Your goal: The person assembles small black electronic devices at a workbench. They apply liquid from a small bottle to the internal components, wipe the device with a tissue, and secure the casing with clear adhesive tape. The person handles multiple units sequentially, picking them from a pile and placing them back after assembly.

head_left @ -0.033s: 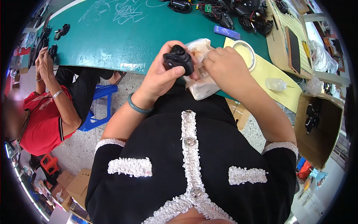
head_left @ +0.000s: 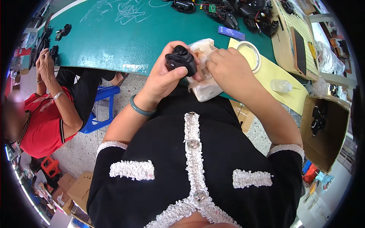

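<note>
My left hand (head_left: 167,74) is closed around a black plastic handheld device (head_left: 181,61) with rounded knobs on top, its thumb pressed along the near side. Right beside it, a white plastic bag (head_left: 205,90) stands at the table's edge, creased and partly see-through. My right hand (head_left: 230,70) is at the bag's right side, its fingers bent and drawn together against it. What those fingertips pinch, if anything, is hidden.
On the green table (head_left: 114,41) lie several opened black devices with wires (head_left: 224,15), a blue-violet box (head_left: 231,33), a tape roll (head_left: 258,62) and a dropper bottle (head_left: 280,86) on yellow sheet. A cardboard box (head_left: 323,142) stands right. Left, a person in red (head_left: 45,131) sits.
</note>
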A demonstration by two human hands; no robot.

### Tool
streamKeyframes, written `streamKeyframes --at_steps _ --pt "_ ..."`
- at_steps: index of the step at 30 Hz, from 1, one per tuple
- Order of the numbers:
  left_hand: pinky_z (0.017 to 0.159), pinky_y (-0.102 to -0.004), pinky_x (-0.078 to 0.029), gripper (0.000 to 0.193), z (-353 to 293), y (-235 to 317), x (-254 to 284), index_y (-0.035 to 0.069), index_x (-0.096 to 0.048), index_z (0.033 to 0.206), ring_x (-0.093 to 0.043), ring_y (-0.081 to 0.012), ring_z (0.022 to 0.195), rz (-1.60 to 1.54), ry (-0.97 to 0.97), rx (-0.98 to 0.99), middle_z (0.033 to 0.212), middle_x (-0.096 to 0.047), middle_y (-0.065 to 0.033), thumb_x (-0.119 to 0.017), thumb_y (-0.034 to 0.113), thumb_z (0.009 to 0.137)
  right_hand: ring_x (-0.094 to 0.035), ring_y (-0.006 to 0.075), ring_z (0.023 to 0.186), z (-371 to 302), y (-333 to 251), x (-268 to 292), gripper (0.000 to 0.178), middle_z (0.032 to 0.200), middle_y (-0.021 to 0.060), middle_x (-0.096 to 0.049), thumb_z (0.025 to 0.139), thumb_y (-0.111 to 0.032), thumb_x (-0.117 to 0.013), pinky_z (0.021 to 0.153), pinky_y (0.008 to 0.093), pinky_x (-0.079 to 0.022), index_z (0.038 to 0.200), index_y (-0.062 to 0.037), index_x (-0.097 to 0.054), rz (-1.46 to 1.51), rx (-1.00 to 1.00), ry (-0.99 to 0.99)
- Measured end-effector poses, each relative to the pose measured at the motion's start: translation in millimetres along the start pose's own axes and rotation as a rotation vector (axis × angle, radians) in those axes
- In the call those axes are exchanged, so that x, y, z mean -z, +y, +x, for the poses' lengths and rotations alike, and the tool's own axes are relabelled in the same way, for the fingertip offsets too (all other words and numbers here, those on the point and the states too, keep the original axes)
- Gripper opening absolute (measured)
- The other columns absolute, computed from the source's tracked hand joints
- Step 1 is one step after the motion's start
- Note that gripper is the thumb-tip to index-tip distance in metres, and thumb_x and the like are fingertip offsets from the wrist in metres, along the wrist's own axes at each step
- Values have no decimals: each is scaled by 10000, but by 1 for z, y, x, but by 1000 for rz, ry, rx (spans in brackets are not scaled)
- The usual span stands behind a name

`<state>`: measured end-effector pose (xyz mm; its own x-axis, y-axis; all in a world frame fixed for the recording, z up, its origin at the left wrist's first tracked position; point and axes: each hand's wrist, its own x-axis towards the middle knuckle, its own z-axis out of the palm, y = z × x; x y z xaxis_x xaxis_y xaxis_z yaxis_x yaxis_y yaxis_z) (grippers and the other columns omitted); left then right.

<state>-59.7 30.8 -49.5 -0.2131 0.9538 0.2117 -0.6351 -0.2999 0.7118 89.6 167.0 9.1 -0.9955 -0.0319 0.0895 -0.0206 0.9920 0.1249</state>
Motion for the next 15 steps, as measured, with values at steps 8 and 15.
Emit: streamKeyframes --at_steps 8,15 --pt "774 -394 -532 482 -1 -1 3 53 -398 1193 -638 -261 853 -5 36 -17 1054 -571 -169 -693 197 839 -591 185 803 3 -1 9 110 773 41 -599 684 -139 -642 686 311 -428 775 -79 -660 -18 11 -25" --pt "789 -368 -527 499 -1 0 -1 56 -398 1201 -631 -239 876 40 40 6 1042 -583 -155 -705 184 828 -609 206 715 -15 13 15 110 761 37 -620 681 -82 -692 680 305 -462 785 -61 -663 269 -189 393"
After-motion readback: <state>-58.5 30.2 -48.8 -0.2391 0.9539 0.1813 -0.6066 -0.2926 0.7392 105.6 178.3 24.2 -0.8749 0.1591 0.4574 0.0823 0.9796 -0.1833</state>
